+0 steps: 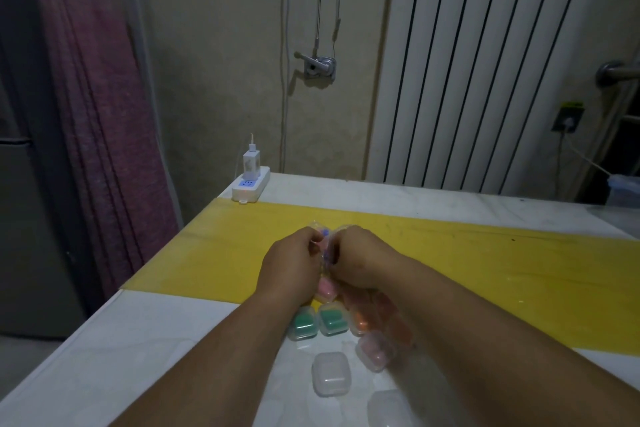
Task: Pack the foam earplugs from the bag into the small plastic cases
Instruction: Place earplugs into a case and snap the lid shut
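Note:
My left hand point(292, 262) and my right hand point(356, 258) are side by side over the yellow mat, both pinching a clear plastic bag point(325, 241) with coloured earplugs showing between them. Below my wrists lie small clear cases: two with green earplugs point(304, 322) point(333, 319), one with orange point(363, 322), one with pink point(326, 289), and one with pale pink point(375, 350). Two empty-looking closed cases point(331, 374) point(389, 407) sit nearer me. Most of the bag is hidden by my hands.
A yellow mat point(485, 263) crosses the white table point(138, 340). A white power strip with a charger point(251, 184) sits at the far left corner. A radiator and wall stand behind; a purple curtain hangs at left.

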Demonstrator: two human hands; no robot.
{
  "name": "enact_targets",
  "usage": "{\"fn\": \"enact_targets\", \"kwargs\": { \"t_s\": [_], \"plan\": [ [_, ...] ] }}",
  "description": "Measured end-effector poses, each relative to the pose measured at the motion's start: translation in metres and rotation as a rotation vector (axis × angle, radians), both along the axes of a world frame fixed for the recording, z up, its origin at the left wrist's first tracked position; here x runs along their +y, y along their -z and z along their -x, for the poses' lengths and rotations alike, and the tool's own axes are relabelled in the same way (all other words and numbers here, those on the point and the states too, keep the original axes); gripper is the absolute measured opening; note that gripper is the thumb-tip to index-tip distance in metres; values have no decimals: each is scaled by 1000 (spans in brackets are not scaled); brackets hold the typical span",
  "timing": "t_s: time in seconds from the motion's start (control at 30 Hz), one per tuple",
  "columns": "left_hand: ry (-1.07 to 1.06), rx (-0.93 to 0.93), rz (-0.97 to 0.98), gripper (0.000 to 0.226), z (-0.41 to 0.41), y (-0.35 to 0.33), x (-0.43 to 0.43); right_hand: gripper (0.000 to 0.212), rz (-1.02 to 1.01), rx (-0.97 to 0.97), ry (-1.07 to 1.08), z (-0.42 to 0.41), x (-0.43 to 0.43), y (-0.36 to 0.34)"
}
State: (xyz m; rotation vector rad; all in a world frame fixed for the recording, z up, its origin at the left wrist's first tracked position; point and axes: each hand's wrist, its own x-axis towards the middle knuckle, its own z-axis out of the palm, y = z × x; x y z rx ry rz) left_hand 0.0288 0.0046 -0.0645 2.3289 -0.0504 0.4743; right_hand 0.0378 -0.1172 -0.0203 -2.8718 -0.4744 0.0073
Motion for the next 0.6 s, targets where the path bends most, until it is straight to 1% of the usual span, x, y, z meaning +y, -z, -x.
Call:
{"fn": "enact_targets", "kwargs": {
  "t_s": [0.1, 0.17, 0.2, 0.27, 0.37, 0.5, 0.6],
  "plan": [
    [7, 13, -3, 29, 1, 0, 0, 11, -72, -37, -21, 3, -6, 2],
    [12, 15, -4, 31, 0, 1, 1, 22, -189, -62, -10, 5, -10, 3],
    [12, 12, -8, 31, 0, 1, 1, 23, -258, -76, 11, 5, -11, 4],
    [3, 4, -23, 30, 0, 1, 1, 11, -326, -94, 79, 3, -13, 5],
    [-4, -10, -46, 29, -1, 2, 0, 5, -259, -102, 136, 4, -18, 2],
    [-13, -15, -60, 30, -1, 2, 0, 16, -122, -43, 89, 6, -22, 6],
    [-15, -18, -61, 29, 1, 1, 0, 18, -47, -20, 82, 3, -20, 6]
  ]
}}
